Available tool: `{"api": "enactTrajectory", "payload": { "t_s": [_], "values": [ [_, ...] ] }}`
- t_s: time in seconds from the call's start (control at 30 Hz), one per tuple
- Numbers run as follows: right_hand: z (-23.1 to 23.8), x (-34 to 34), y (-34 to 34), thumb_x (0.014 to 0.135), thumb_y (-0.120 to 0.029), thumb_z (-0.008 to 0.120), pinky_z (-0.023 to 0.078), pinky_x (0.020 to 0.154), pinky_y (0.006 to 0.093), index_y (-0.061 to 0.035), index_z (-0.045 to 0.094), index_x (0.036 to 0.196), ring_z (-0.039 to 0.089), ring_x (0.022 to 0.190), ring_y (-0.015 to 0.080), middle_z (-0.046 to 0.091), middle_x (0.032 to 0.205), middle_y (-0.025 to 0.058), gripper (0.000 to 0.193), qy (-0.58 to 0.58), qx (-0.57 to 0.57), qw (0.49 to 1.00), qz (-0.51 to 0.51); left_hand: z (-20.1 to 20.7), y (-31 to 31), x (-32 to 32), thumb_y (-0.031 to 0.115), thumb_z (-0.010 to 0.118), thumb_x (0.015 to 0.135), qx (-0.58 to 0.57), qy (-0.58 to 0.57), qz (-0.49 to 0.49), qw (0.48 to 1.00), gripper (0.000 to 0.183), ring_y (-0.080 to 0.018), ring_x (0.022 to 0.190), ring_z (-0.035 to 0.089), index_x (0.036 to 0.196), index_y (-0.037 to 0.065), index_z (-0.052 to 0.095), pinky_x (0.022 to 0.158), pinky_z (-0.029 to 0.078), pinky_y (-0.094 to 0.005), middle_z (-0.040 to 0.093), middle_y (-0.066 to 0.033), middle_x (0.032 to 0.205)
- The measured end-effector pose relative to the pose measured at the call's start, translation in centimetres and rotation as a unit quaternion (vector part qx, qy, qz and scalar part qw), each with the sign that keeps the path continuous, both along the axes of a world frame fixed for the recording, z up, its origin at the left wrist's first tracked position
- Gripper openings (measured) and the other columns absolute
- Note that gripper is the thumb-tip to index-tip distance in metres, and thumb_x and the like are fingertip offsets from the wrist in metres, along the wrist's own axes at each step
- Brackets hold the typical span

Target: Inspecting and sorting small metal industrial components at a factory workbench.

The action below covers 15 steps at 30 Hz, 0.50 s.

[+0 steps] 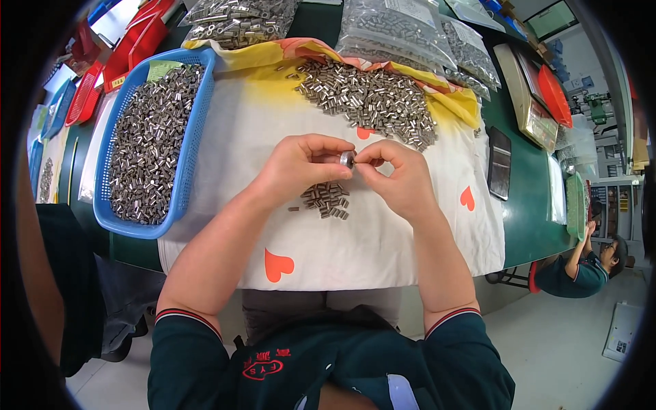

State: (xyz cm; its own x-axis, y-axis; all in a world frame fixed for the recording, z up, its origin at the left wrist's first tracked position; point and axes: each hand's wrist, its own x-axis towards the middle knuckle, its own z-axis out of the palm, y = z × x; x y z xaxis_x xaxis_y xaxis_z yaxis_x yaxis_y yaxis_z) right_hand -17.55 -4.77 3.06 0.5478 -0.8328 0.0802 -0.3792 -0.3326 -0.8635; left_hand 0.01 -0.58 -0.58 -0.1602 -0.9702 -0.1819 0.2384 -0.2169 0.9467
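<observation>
Above the middle of the cloth, my left hand [305, 164] is closed, with thumb and fingers gripping a short round metal piece [348, 159] that has a shiny rim and a darker face. Against that face come the pinched fingertips of my right hand [396, 174]; whatever they hold is too small to make out. Below my hands lies a small pile of short metal cylinders [326, 200], partly covered by my left hand. Farther off, a larger heap of similar metal cylinders [369, 96] spreads over the cloth.
A blue basket [184, 184] full of metal cylinders stands on the left. White cloth [369, 253] with a yellow edge covers the green table. Bagged metal parts [396, 34] sit at the back; a phone [499, 164] lies right. Other people are at both sides.
</observation>
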Motion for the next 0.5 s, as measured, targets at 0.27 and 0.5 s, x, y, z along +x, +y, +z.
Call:
{"api": "enactTrajectory", "payload": {
  "t_s": [0.27, 0.5],
  "values": [
    [-1.2, 0.8, 0.7, 0.065, -0.002, 0.060, 0.046, 0.062, 0.0338, -0.0041, 0.056, 0.070, 0.056, 0.069, 0.0248, 0.058, 0.072, 0.0076, 0.006, 0.064, -0.268, 0.961, 0.011, 0.0, 0.2, -0.3, 0.003, 0.069, 0.071, 0.003, -0.073, 0.026, 0.997, 0.029, -0.0041, 0.068, 0.052, 0.100, 0.001, 0.062, 0.062, 0.045, -0.0188, 0.059, 0.0007, 0.076],
    [-1.2, 0.8, 0.8, 0.068, -0.004, 0.061, 0.046, 0.062, 0.0314, -0.0041, 0.059, 0.075, 0.056, 0.068, 0.0222, 0.059, 0.073, 0.0079, 0.008, 0.022, -0.194, 0.981, -0.002, 0.2, 0.1, 0.1, 0.006, 0.071, 0.069, -0.002, -0.095, 0.015, 0.995, 0.031, -0.0043, 0.068, 0.053, 0.099, 0.000, 0.062, 0.062, 0.046, -0.0186, 0.060, 0.0001, 0.076]
  ]
}}
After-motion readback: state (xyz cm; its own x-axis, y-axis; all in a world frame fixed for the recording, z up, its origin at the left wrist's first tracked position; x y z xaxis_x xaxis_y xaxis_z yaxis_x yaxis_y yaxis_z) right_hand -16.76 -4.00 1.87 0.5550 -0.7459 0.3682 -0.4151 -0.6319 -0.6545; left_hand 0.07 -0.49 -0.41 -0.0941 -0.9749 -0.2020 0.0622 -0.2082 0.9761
